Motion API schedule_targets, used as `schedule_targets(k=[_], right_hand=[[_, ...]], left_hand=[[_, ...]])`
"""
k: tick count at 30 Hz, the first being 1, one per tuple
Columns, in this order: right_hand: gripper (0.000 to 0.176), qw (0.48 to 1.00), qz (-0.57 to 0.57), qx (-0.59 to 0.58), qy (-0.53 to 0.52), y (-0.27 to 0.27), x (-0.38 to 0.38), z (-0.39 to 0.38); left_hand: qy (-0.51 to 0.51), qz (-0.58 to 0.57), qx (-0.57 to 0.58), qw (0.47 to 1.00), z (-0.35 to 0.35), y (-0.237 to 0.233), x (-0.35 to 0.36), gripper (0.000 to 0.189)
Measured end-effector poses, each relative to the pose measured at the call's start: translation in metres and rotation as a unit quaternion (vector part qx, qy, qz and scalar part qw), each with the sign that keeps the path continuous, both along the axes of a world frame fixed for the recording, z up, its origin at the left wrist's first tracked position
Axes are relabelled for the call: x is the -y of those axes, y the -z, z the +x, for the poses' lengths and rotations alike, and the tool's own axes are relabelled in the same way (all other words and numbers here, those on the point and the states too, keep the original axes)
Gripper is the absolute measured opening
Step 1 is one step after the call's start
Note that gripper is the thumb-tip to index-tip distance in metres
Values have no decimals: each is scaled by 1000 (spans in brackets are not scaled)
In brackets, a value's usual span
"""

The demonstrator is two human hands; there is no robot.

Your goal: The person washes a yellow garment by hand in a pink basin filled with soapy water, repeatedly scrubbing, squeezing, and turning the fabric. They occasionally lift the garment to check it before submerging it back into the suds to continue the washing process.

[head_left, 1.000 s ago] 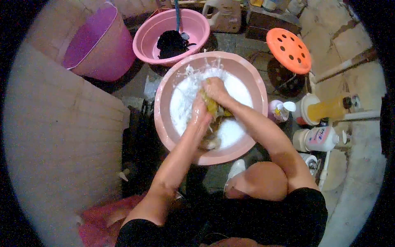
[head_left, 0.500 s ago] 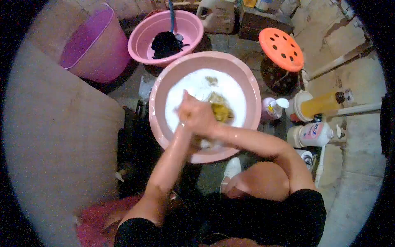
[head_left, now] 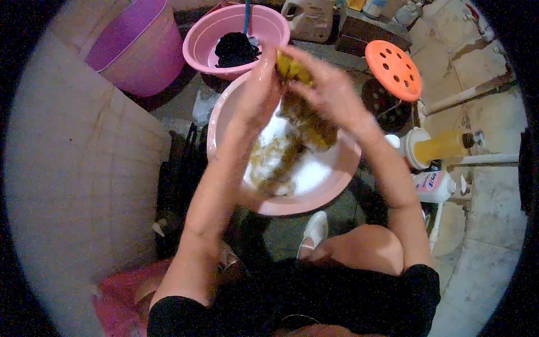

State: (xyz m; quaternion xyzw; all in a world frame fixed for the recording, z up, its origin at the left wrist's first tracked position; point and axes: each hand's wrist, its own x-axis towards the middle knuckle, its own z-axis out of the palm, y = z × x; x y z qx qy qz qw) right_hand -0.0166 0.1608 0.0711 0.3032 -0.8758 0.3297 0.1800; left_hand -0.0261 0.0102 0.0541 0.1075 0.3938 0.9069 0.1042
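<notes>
Pale walls (head_left: 101, 151) go up on both sides of a dark floor (head_left: 278, 241). At the far left is a big purple bucket (head_left: 140, 62). Next comes a small pink tub (head_left: 193, 42) with black cloth (head_left: 237, 49) in it. Then comes the left hand (head_left: 263, 84), up against the yellow-brown cloth (head_left: 293, 68), but it is too blurry to tell how tight its fingers are. The yellow-brown cloth is bunched up at the far side of the big pink tub (head_left: 269, 208), and its low part hangs down to the white suds (head_left: 317, 168). The right hand (head_left: 336, 95) has its fingers and thumb closed on the bunched part. More to the right are an orange round top with holes (head_left: 394, 70), a bottle of yellow stuff (head_left: 441, 147) and a white bottle (head_left: 437, 187) near the wall
</notes>
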Motion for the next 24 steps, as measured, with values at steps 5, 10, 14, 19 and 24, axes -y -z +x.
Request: schedule_targets(k=[5, 10, 14, 19, 24], right_hand=[[15, 961, -222, -149, 72, -126, -17, 4], [18, 952, -254, -113, 129, -73, -24, -12], [38, 985, -34, 170, 16, 41, 30, 56], [31, 987, 12, 159, -28, 109, 41, 69], [23, 896, -160, 387, 147, 148, 15, 18]], left_hand=[[-101, -289, -52, 951, 5, -4, 39, 59], [244, -20, 235, 941, 48, 98, 2, 89], [49, 49, 238, 969, 63, 84, -26, 86], [101, 158, 257, 948, 58, 176, -30, 56], [-84, 71, 354, 929, 65, 161, -54, 41]])
